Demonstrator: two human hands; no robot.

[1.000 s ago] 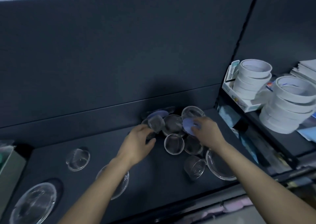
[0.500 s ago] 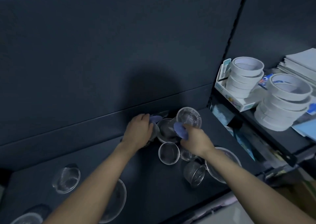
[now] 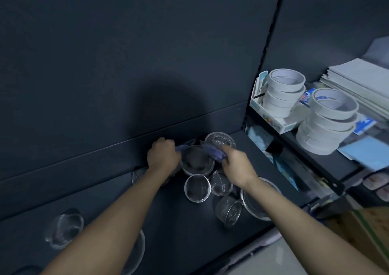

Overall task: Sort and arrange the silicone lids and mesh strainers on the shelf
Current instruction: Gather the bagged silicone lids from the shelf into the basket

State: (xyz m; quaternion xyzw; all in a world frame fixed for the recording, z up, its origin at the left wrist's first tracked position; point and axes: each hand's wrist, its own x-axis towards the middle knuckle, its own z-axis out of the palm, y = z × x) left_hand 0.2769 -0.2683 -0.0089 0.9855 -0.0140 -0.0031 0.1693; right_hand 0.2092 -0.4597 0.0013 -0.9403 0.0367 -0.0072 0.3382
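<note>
Sorting looks barely begun, I judge: mesh strainers [image 3: 197, 188] lie jumbled at the back of the shelf [image 3: 179, 239], others scattered left. My right hand [image 3: 235, 167] pinches a blue silicone lid [image 3: 213, 151] above them; my left hand [image 3: 163, 159] curls on a second blue lid [image 3: 182, 148]. Print on the packaging [image 3: 366, 123] at right is too blurred to read.

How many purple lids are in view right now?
2. The first lid is held in the left hand, the second lid in the right hand, both over the strainer pile. Others may be hidden beneath.
</note>
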